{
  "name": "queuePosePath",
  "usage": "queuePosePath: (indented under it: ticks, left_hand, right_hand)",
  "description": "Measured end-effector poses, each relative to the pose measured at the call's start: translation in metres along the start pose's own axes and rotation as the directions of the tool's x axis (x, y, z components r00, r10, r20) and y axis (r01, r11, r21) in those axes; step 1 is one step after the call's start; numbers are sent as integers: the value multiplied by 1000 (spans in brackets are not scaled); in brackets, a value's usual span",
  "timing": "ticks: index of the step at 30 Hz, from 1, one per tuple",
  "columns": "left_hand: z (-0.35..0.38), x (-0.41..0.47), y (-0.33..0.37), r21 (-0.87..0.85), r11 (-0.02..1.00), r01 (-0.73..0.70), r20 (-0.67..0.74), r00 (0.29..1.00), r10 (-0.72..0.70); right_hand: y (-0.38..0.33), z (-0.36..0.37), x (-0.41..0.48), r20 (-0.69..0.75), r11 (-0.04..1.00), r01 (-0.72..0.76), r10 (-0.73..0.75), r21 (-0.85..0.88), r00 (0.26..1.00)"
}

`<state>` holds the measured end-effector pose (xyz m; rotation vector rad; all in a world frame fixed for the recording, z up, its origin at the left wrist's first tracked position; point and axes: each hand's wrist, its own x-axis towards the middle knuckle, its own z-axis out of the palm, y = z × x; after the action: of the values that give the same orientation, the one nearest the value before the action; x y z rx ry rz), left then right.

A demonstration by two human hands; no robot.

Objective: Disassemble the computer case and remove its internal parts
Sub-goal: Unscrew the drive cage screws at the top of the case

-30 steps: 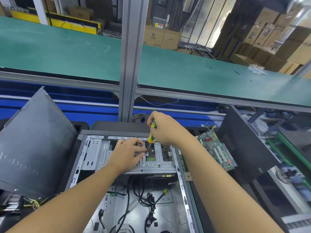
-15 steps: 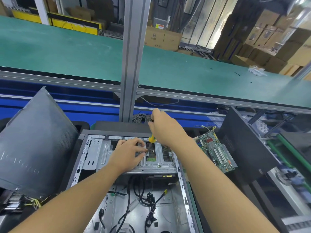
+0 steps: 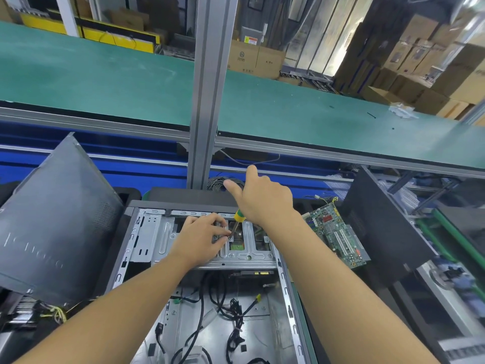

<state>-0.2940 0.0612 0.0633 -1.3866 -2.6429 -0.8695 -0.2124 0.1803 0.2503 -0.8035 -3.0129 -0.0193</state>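
Screwdriver (image 3: 238,219) in right hand (image 3: 265,199), within case rim (image 3: 127,252)

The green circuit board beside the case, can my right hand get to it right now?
Probably yes. The circuit board lies uncovered just right of that arm, nothing on top. But the right hand grips the screwdriver, so it would need setting down first.

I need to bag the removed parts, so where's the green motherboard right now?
In the head view, the green motherboard lies outside the computer case, just to its right, between it and a leaning black side panel.
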Motion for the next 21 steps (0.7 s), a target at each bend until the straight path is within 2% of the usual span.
queuePosePath:
  ticks: [3,5,8,10,13,15,17,19,21]
  left_hand:
    - [-1,0,0,-4,1000,9,8,1000,-9]
    - [-1,0,1,-8,1000,11,10,1000,-11]
    - [-2,0,1,-13,1000,12,8,1000,-12]
    - [-1,0,1,-13,1000,13,4,1000,-13]
    - [0,-1,0,-15,1000,14,2,1000,-14]
    - [-1,-1,0,-23,1000,17,6,1000,-17]
    - [-2,-1,2,-30,999,16,12,1000,-16]
    - [-2,-1,3,-25,1000,5,7,1000,-5]
    - [-2,-1,4,-15,1000,1,-1,1000,-1]
  right_hand:
    - [-3,0,0,-21,997,39,-40,-69,999]
    - [-3,-2,1,20,997,63,-64,38,998]
    - [-1,-10,3,168,954,90,-142,287,976]
    - [1,-16,3,254,941,107,-195,321,947]
    - [-2,-18,1,319,946,90,-193,312,928]
    - [-5,-15,-2,272,969,81,-146,235,951]
    - [-5,-10,-2,177,996,38,-52,84,983]
    - [-7,-7,-1,107,999,-19,14,41,994]
    - [-8,-4,1,70,1000,-7,5,25,998]
